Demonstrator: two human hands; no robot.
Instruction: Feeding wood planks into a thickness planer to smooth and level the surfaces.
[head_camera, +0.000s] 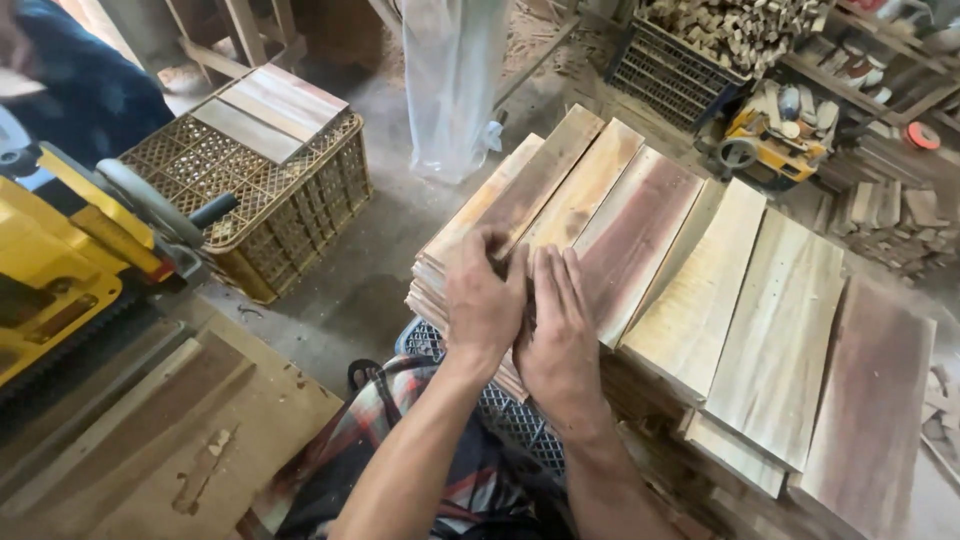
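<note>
My left hand and my right hand rest side by side on the near end of a stack of flat wooden boards. The left hand's fingers curl over the end of a reddish-brown board. My right hand lies flat, fingers stretched out, on the board next to it. More boards, pale and reddish, lie in a row to the right. The stack sits on a dark plastic crate above my knees.
A yellow machine with a black crank handle stands at the left over a wooden table. A tan crate holding boards is behind it. A clear plastic bag, a crate of wood scraps and a yellow tool lie beyond.
</note>
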